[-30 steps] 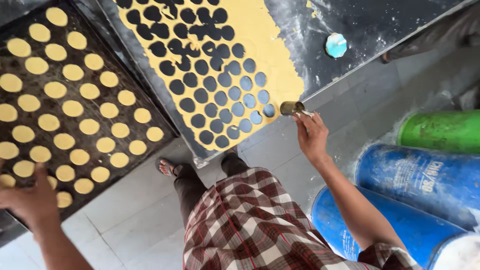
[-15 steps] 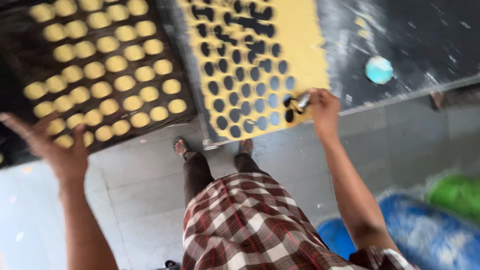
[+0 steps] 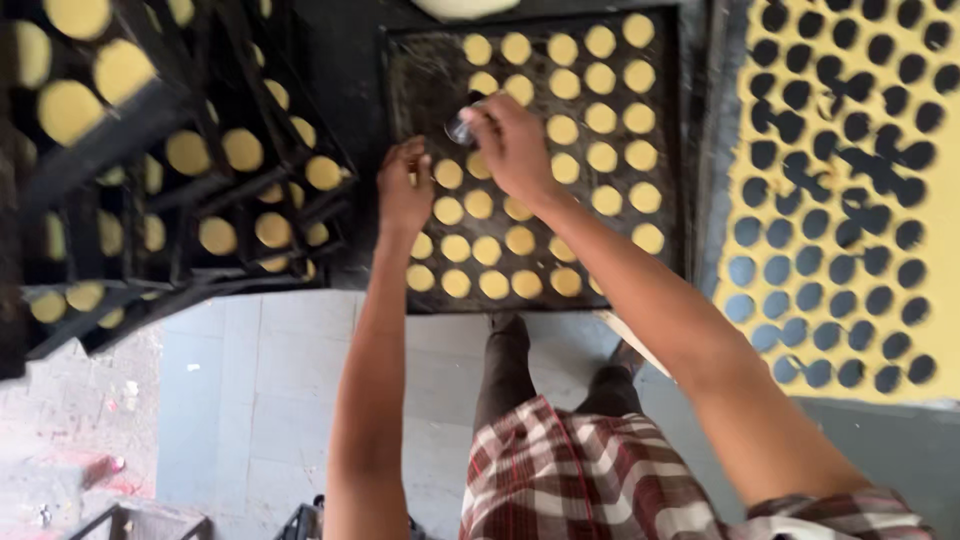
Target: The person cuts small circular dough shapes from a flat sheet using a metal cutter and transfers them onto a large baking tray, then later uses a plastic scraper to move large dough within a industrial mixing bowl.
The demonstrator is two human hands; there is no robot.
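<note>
My right hand [image 3: 515, 145] is over a dark baking tray [image 3: 668, 150] and grips a small round metal cutter [image 3: 462, 127], held above the tray's upper left part. Rows of yellow dough rounds [image 3: 600, 157] lie on the tray. My left hand [image 3: 405, 190] rests at the tray's left edge, fingers curled beside the rounds; it holds nothing that I can see. At the right lies a rolled yellow dough sheet [image 3: 940, 250] with many round holes cut out of it.
A black metal rack [image 3: 170, 190] at the left carries more trays of dough rounds. Below is a grey tiled floor [image 3: 260, 400]. My legs and plaid clothing [image 3: 580, 480] fill the lower middle. The dark worktop edge [image 3: 880, 420] runs below the dough sheet.
My right hand has left the dough sheet and moved left with the cutter to the tray. My left hand came up to the tray's left edge. The view swung left, and the rack appeared.
</note>
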